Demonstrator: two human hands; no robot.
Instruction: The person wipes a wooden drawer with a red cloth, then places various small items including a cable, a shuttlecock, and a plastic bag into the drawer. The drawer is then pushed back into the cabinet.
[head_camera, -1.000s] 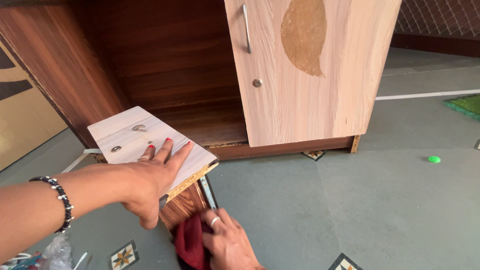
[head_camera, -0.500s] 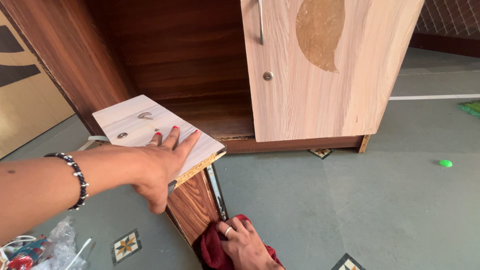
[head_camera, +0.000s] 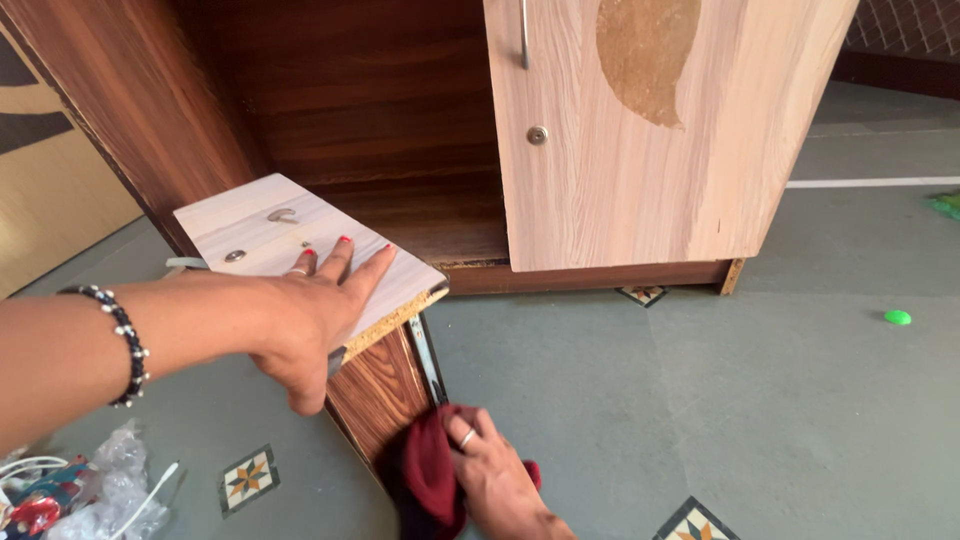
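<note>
- The left hand (head_camera: 305, 325) lies flat with its fingers (head_camera: 340, 262) spread wide on top of a pale wood-grain cupboard door (head_camera: 300, 250); the thumb hangs below the near edge, so it presses and steadies rather than grips
- The right hand (head_camera: 490, 470) has its fingers curled down, bunching a dark red cloth (head_camera: 430, 480) against the lower part of that door, where the dark brown inner face (head_camera: 375, 390) shows
- The door stands swung open from the left side of a wooden cupboard (head_camera: 380, 120), low to the floor, its raw chipboard edge (head_camera: 400, 318) facing the camera
- Judged by look, the panel is stiff and fairly heavy, smooth laminate on the faces and rough at the edge; it is best held along an edge, clear of the small metal fittings (head_camera: 236, 255)
- The cloth looks soft and light and will take a grip anywhere
- The other cupboard door (head_camera: 650, 130) is shut, with a metal handle (head_camera: 523, 35)
- On the grey floor (head_camera: 700, 400) lie crumpled plastic and cables (head_camera: 90, 495) to the left and a small green object (head_camera: 897, 317) well apart to the right
</note>
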